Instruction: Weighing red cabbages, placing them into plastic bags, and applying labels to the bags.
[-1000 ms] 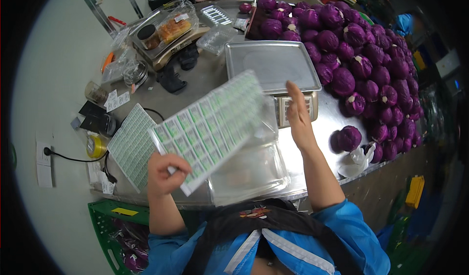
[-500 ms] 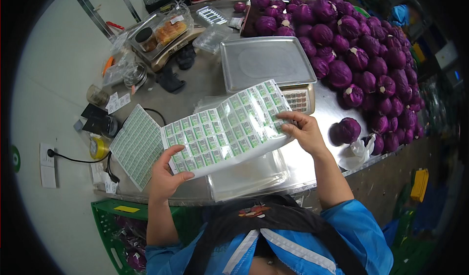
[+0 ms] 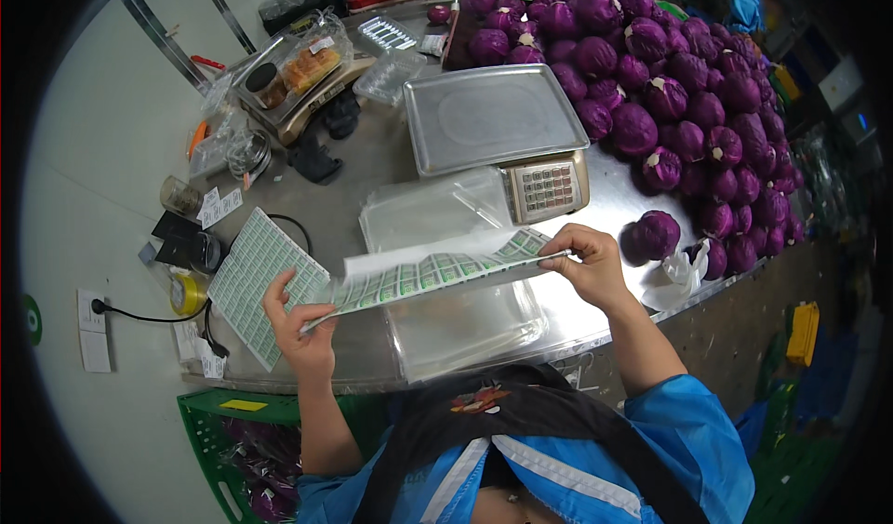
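Note:
A sheet of green-and-white labels [image 3: 437,273] is stretched between my hands, its far edge curled up so the white backing shows. My left hand [image 3: 305,324] grips its left end between thumb and fingers. At the right end, my right hand [image 3: 595,268] pinches the corner. Another label sheet [image 3: 262,287] lies on the table just beyond my left fingers. Clear plastic bags [image 3: 465,333] lie flat under the held sheet, and more clear bags [image 3: 400,212] are behind it.
A scale with a steel pan [image 3: 498,119] stands at the middle of the metal table. Red cabbages [image 3: 670,96] are heaped to the right, one cabbage [image 3: 656,235] apart beside a white plastic bag [image 3: 684,278]. Yellow tape [image 3: 189,293] sits left; a green crate [image 3: 200,431] stands below.
The label sheet has tilted from facing me to nearly edge-on and lower, its far edge curling over. My left hand has shifted slightly left, and more of the bags behind shows.

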`<action>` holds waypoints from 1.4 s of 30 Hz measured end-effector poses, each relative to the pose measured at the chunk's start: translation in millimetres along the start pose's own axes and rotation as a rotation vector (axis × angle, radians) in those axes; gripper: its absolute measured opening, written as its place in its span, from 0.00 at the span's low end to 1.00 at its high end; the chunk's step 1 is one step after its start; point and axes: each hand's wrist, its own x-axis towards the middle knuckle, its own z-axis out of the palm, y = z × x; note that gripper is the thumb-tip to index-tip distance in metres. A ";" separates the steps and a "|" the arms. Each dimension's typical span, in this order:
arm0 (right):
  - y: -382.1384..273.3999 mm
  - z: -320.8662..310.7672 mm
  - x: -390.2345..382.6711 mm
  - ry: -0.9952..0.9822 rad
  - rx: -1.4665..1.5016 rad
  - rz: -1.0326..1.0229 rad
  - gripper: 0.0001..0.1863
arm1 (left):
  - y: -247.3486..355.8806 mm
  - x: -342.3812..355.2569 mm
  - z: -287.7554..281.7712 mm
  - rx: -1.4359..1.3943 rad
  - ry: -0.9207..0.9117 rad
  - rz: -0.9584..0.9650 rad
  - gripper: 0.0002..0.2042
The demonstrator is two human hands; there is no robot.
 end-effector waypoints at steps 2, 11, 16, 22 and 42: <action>-5.7 2.4 -2.0 0.011 -0.007 -0.038 0.05 | 1.4 -4.8 6.9 -0.756 0.121 -0.355 0.08; -6.8 18.3 -27.4 0.109 0.383 0.167 0.19 | 4.5 -14.2 5.8 -0.521 0.324 -0.251 0.07; 16.5 19.7 -30.5 0.026 0.620 0.494 0.19 | -2.6 -4.0 9.0 -0.460 0.354 -0.211 0.08; -19.6 -4.8 19.5 -0.419 -0.261 -0.181 0.25 | -11.9 1.9 11.9 -0.631 0.100 -0.350 0.08; -41.9 17.4 36.4 -0.205 -0.195 -0.432 0.05 | -26.8 7.5 18.0 -0.576 0.068 -0.378 0.08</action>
